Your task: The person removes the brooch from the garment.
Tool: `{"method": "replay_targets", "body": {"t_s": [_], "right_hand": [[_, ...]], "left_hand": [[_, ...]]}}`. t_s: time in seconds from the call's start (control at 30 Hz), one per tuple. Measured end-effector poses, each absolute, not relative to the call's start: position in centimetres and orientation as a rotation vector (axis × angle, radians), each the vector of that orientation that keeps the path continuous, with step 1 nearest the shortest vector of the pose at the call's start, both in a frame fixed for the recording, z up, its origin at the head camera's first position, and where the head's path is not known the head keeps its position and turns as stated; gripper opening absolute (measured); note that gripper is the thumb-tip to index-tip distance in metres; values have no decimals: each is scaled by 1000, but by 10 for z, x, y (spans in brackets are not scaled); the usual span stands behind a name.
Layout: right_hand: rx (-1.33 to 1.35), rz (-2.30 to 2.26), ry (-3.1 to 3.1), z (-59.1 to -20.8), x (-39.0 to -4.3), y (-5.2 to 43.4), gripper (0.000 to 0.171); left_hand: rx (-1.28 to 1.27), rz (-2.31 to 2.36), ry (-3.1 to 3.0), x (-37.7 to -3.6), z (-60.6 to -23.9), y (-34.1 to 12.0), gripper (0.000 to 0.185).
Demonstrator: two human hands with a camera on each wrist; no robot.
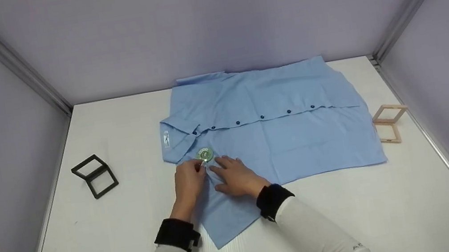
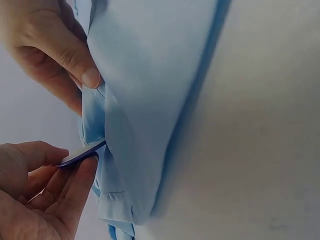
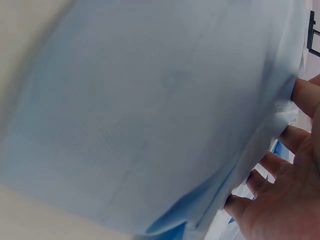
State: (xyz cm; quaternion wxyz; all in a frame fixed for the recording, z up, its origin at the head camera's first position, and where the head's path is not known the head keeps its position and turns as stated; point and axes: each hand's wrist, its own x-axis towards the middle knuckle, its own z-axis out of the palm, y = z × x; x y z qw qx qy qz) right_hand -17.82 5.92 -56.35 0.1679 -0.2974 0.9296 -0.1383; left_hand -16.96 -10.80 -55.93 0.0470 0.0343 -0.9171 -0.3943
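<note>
A light blue button-up shirt (image 1: 280,135) lies spread on the white table (image 1: 355,213), collar to the left. A round green badge (image 1: 205,154) sits on the chest just below the collar. My left hand (image 1: 190,180) pinches the badge's edge between thumb and forefinger; in the left wrist view the thin disc (image 2: 82,152) shows edge-on between those fingers, against the shirt (image 2: 150,100). My right hand (image 1: 234,176) rests on the shirt beside the badge, its fingers (image 3: 270,162) fairly straight and pressing the shirt fabric (image 3: 150,125). Its fingertips (image 2: 89,76) touch a small fold of cloth.
A black hinged frame (image 1: 95,176) stands on the table at the left, also seen as the black frame (image 3: 314,35) in the right wrist view. A pale wooden frame (image 1: 389,122) stands at the right edge of the shirt. Grey walls enclose three sides.
</note>
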Motion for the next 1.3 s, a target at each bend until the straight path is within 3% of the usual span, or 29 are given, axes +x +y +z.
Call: {"method": "replay_targets", "body": {"t_s": [0.87, 1.3], "right_hand": [[-832, -458, 2586, -566, -176, 64, 67], [-755, -1122, 2464, -546, -176, 76, 48]], "left_hand": [[156, -1324, -2707, -141, -540, -123, 16], [300, -1871, -2364, -136, -520, -124, 15]]}}
